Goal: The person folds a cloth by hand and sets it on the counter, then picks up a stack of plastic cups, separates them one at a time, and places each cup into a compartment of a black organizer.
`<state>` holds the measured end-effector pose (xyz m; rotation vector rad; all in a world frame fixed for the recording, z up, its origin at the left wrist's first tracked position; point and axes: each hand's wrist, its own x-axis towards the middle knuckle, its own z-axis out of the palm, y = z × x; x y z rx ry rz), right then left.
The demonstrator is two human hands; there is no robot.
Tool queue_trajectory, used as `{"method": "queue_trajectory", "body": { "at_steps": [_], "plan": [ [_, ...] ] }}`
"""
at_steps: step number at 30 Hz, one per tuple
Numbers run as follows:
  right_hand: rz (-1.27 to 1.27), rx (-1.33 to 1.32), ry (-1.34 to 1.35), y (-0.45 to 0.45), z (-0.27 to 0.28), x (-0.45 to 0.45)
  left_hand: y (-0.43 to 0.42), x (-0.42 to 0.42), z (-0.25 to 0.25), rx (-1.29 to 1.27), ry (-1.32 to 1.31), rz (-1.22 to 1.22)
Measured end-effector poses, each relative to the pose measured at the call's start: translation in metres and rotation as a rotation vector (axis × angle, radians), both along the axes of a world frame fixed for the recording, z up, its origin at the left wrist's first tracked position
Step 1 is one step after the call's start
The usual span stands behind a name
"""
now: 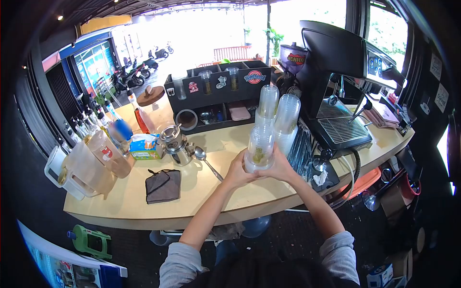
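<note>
Between both palms I hold a stack of clear plastic cups (261, 144), upside down, above the front part of the wooden counter. My left hand (240, 170) is closed around its lower left side, and my right hand (280, 169) wraps the lower right side. Right behind it stand two more cup stacks, a tall one (268, 100) and another (288, 114) to its right. Dark wrapped straws (301, 149) lie to the right of my right hand. A metal spoon (207, 162) rests on the counter left of my left hand.
A steel pot (178, 149), tissue pack (146, 147), dark cloth pouch (163, 186) and plastic pitchers (91, 165) occupy the left side. A black organizer (216, 103) stands behind. On the right is an espresso machine (336, 86), with a hose (355, 175) near the counter's edge.
</note>
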<state>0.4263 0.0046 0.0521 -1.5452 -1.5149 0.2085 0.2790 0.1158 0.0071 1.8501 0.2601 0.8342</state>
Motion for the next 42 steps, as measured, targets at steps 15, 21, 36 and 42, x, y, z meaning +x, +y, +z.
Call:
{"method": "queue_trajectory", "body": {
  "at_steps": [15,21,36,42],
  "plan": [
    [-0.095,0.058,-0.011,-0.004,-0.006,-0.011,-0.007,-0.001,-0.002,-0.043,0.039,0.032],
    [-0.063,0.093,0.042,-0.003,-0.005,-0.01,-0.005,0.0,-0.004,-0.09,0.06,0.029],
    [-0.058,0.117,0.079,-0.009,0.062,-0.007,-0.009,0.0,-0.002,-0.167,-0.098,-0.12],
    [0.022,0.245,-0.108,-0.005,0.102,0.006,0.007,-0.024,0.075,0.101,-0.267,0.087]
  ]
}}
